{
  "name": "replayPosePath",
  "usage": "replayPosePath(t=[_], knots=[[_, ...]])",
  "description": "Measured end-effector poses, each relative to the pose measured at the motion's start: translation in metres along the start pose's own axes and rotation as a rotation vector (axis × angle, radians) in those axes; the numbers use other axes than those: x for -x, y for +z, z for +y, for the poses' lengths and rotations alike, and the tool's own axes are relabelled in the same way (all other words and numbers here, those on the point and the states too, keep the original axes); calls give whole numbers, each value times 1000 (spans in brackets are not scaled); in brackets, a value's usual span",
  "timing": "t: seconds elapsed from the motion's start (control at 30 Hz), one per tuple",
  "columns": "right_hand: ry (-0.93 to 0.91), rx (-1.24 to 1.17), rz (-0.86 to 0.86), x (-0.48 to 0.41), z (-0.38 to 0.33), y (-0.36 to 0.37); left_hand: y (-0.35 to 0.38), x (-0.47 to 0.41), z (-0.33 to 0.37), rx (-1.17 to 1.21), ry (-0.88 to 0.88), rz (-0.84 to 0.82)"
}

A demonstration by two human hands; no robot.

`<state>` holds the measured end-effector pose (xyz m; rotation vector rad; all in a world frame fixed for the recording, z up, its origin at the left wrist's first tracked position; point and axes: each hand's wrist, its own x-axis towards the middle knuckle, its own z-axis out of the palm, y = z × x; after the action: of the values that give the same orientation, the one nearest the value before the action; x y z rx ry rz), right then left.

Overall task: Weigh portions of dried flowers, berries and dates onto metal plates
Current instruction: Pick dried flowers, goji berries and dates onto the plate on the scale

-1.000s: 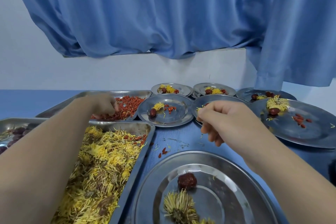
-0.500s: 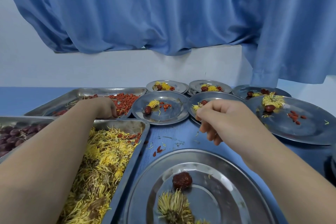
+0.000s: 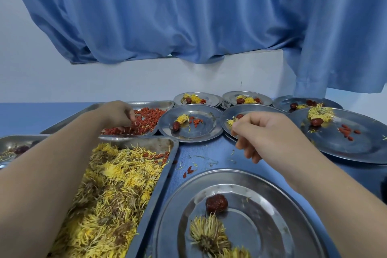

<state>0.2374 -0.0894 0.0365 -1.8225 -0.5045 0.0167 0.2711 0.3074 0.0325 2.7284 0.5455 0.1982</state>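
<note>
My left hand [image 3: 117,115] reaches into the metal tray [image 3: 159,103] of red berries [image 3: 150,117], its curled fingertips buried in the berries. Over the blue table, my right hand [image 3: 261,134] hovers with fingers curled and nothing visible in it, in front of a small plate [image 3: 230,111] holding a flower and a date. The large near plate [image 3: 272,205] carries one dark red date [image 3: 216,203] and dried yellow flowers [image 3: 207,234]. A tray of dried yellow flowers [image 3: 117,184] lies under my left forearm.
A tray with dates [image 3: 21,149] sits at the far left. Several filled plates stand behind: one in the middle [image 3: 207,130], a large one at right [image 3: 345,142], smaller ones at the back [image 3: 211,98]. Loose berries [image 3: 188,171] lie on the table. A blue curtain hangs behind.
My left hand has shifted slightly within the berry tray, its fingers now pointing down into the berries. The right hand has stayed nearly in place.
</note>
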Motion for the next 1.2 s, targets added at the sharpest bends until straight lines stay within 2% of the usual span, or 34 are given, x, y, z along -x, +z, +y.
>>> replayPosePath(t=[0.33, 0.5, 0.7, 0.8, 1.0, 1.2], knots=[[4, 15, 6, -1, 3, -1, 3, 12, 0, 110, 8, 54], [1, 8, 6, -1, 3, -2, 7, 20, 3, 78, 16, 71], [-10, -14, 8, -1, -3, -6, -5, 46, 27, 260, 113, 83], [-7, -38, 14, 1, -9, -9, -12, 75, 57, 369, 208, 22], [20, -146, 12, 8, -26, -15, -5, 160, 133, 518, 387, -223], [-41, -150, 17, 12, -36, -22, 20, 211, 188, 365, 544, -407]])
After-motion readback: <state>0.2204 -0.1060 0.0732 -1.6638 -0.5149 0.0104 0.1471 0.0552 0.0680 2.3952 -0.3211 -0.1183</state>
